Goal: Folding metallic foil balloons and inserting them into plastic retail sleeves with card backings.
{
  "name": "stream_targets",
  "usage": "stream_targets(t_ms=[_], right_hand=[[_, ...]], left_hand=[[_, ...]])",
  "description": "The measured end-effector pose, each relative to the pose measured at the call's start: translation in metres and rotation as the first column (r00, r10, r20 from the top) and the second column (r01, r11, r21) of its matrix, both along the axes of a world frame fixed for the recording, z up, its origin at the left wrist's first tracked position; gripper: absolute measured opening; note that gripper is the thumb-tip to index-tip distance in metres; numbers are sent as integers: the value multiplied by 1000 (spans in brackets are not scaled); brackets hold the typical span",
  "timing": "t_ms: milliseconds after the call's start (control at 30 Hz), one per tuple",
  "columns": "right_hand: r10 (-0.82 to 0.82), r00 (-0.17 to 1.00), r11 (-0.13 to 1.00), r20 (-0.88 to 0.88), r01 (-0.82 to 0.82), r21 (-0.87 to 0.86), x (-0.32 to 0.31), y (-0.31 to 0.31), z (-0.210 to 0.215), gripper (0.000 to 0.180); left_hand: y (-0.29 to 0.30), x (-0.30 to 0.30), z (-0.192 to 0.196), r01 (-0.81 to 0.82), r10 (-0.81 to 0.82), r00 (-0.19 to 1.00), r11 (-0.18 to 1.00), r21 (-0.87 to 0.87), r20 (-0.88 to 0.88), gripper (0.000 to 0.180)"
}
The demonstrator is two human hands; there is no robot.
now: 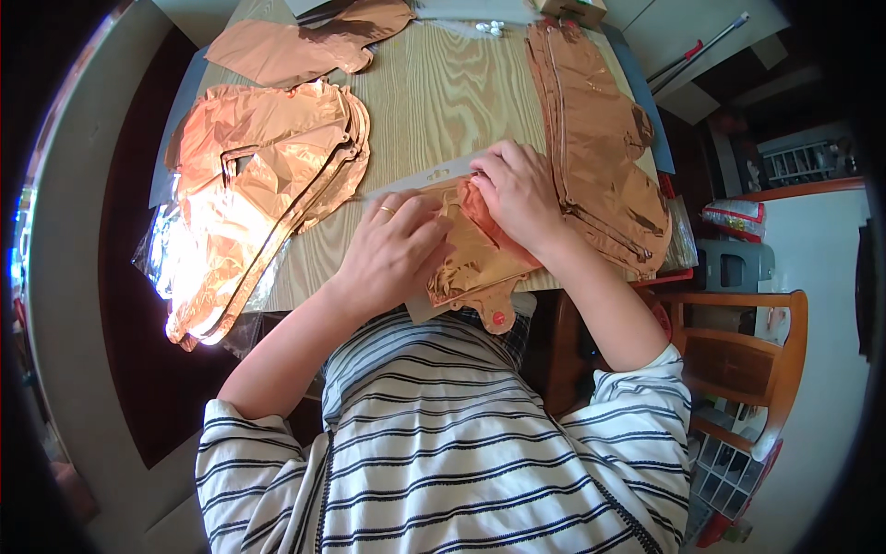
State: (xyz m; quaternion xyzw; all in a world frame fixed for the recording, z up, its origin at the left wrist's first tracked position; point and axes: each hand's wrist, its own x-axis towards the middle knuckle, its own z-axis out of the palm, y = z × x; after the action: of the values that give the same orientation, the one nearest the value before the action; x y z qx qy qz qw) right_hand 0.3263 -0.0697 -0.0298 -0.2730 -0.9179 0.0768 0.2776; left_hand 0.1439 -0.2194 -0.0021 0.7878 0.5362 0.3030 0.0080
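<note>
Striped sleeves (443, 462) fill the lower view, both bare forearms reaching up from them to the tabletop (434, 102). Left hand (392, 249) lies palm down, fingers flat, pressing a folded copper foil balloon (475, 263) at the near edge. Right hand (519, 196) curls over the balloon's top, fingertips pinching the foil; its palm side is hidden. A pale strip (425, 175) shows just beyond the hands, partly covered. One stack of foil balloons (258, 185) lies left, another (595, 148) right, one single piece (305, 42) far left; sheets per stack cannot be counted.
</note>
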Motion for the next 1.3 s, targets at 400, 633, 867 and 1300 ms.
stream_targets(t_ms=[400, 633, 867, 1300], right_hand=[[126, 990, 990, -65, -121, 77, 7, -9, -12, 25], [119, 991, 993, -65, -118, 27, 2, -10, -7, 24], [69, 995, 996, -71, -72, -43, 1, -12, -2, 25], [-171, 981, 976, -92, 157, -149, -44, 194, 14, 15]], left_hand=[[-19, -16, 3, 243, -247, 968, 964, -104, -30, 61], [-21, -19, -14, 311, -312, 950, 950, 33, 22, 54], [-21, -23, -7, 320, -319, 947, 947, 34, -22, 46], [-6, -36, -11, 386, -376, 916, 921, 58, -137, 41]])
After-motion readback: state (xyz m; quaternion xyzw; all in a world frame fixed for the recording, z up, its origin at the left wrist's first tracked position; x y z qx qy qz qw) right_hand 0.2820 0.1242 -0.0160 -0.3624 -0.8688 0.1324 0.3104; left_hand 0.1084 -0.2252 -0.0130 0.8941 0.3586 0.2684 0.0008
